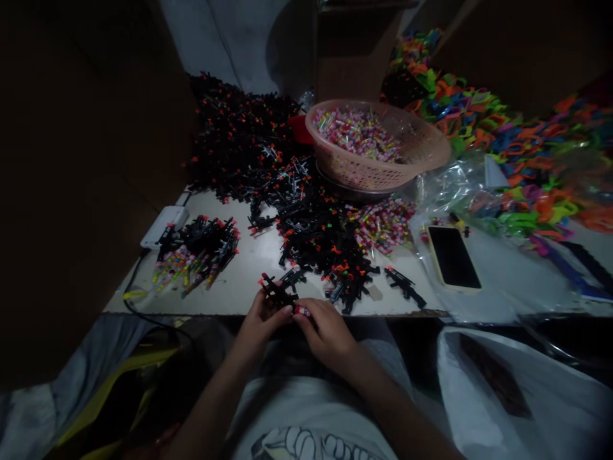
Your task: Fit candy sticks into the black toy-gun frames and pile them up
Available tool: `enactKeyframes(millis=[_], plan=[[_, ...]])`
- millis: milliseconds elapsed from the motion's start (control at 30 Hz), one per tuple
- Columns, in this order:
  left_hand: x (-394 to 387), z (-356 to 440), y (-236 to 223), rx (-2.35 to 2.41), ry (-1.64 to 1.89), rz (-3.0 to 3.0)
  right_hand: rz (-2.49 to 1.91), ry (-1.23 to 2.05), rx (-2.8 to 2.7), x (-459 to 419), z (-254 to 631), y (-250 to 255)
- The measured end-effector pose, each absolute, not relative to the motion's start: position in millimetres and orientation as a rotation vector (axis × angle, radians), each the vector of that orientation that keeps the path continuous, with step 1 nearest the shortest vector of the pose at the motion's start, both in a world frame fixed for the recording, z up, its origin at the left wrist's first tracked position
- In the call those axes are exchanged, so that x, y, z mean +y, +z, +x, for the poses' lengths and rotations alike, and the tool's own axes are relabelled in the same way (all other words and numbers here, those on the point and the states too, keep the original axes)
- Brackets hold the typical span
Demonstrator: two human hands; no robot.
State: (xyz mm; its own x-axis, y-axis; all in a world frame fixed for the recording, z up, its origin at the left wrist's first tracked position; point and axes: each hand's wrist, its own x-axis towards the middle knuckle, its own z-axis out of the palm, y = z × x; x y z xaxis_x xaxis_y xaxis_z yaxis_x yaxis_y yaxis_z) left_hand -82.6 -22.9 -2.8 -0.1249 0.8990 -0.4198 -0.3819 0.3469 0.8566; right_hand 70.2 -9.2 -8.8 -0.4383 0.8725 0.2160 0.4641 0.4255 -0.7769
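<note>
My left hand point(262, 317) is closed on a small black toy gun point(276, 292) with a reddish tip, held just above the table's front edge. Between the fingers of my right hand point(327, 326) is a small pink-and-white patterned tube point(302, 310), its end against the gun. How far the two pieces are joined I cannot tell. Loose black toy guns point(318, 236) are heaped right beyond my hands. One toy gun point(405, 287) lies apart to the right. On the left is a bundle of toy guns point(201, 237) with colourful tubes attached.
A pink basket point(354, 167) full of patterned tubes stands behind, with more tubes point(383, 223) spilled before it. A phone point(454, 258) lies on clear plastic at the right. Bright plastic pieces point(517, 147) are piled beyond. A white box point(165, 225) with a cable sits left.
</note>
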Motion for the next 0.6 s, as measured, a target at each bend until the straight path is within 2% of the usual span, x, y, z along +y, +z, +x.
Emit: enactKeyframes(millis=[600], plan=[[-27.6,-76.6,6.3,1.24,1.256,0.53,-1.136,1.045,-1.768,-10.3,79.6,-6.1]])
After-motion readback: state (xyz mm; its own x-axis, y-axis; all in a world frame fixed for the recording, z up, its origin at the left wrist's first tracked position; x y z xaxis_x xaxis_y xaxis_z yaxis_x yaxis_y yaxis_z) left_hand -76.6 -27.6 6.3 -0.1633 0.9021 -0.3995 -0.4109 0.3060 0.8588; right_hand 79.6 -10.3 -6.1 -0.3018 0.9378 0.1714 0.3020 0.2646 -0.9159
